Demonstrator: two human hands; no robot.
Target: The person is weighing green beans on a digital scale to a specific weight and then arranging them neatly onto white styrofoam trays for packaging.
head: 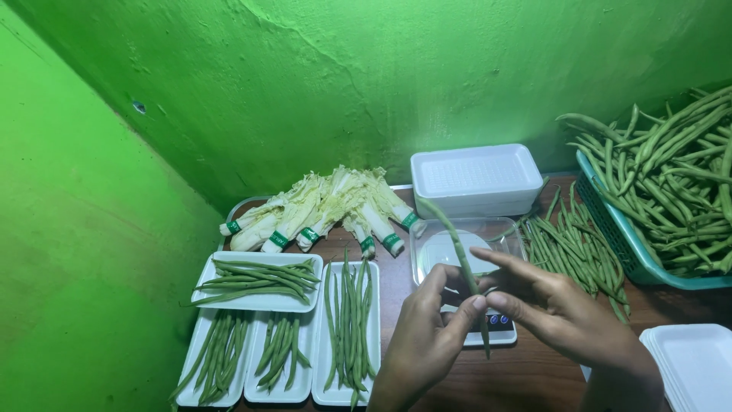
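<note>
A long green bean stands almost upright over a clear plastic container resting on a small scale. My left hand pinches the bean's lower part between thumb and fingers. My right hand holds the same bean from the right, its fingers stretched across it. The bean's lower tip hangs below my fingers, just above the scale.
Several white foam trays filled with green beans lie at the left front. Banded bunches of pale cabbage lie behind them. A stack of white trays stands at the back, loose beans and a teal basket heaped with beans at right, empty trays at front right.
</note>
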